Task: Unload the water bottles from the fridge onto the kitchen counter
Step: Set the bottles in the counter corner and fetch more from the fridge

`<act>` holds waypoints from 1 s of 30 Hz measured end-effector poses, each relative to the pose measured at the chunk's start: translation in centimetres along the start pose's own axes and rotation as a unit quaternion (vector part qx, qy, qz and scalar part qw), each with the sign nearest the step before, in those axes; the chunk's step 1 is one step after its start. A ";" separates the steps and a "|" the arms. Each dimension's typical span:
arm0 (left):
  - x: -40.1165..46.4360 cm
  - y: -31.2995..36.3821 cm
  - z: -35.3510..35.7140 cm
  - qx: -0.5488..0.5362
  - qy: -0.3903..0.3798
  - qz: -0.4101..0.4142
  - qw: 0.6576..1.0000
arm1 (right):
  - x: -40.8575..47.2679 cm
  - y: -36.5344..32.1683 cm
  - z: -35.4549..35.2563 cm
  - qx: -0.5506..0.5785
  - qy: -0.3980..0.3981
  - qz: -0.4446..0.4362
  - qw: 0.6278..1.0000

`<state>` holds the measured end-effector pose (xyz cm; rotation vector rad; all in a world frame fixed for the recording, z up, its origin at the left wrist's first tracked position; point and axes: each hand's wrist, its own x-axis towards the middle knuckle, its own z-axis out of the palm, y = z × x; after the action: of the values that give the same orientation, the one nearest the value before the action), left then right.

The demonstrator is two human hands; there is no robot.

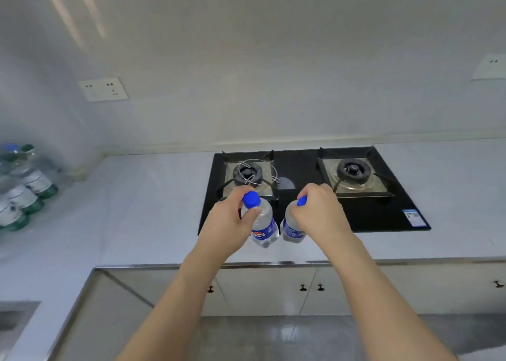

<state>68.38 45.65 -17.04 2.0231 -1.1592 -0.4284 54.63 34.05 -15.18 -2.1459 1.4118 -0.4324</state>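
Two hands out over the counter [153, 210], near its front edge. Left hand [230, 223] grips the neck of a blue-capped water bottle [262, 223], fingers curled round it. Right hand [319, 212] grips a second bottle [291, 230] the same way. Both bottles upright, just beside each other, at the front edge of the black hob [369, 218]. More bottles [24, 193] lie stacked at the counter's far left edge.

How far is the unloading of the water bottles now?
Partly done: several bottles already stand on the counter at far left. In hand: the left hand and the right hand each hold a blue-capped bottle by the neck, near the stove. The fridge is out of view, so what remains is unknown.
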 end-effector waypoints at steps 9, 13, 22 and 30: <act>-1.4 -11.7 -11.8 0.024 0.066 -0.071 0.995 | -1.1 -13.6 10.1 0.013 -0.061 -0.090 0.994; -1.4 -14.7 -14.5 0.013 0.076 -0.086 0.993 | -1.5 -17.1 12.8 0.008 -0.073 -0.119 0.990; 0.2 -17.1 -15.7 0.007 0.081 -0.106 0.991 | 0.7 -19.2 15.1 -0.022 -0.094 -0.138 0.986; 4.6 -17.2 -16.4 0.014 0.119 -0.119 0.986 | 6.5 -20.9 15.7 -0.011 -0.094 -0.161 0.982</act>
<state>90.97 54.37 -18.69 2.1781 -0.7872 -0.2788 81.14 38.62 -15.74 -2.3709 0.9745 -0.3221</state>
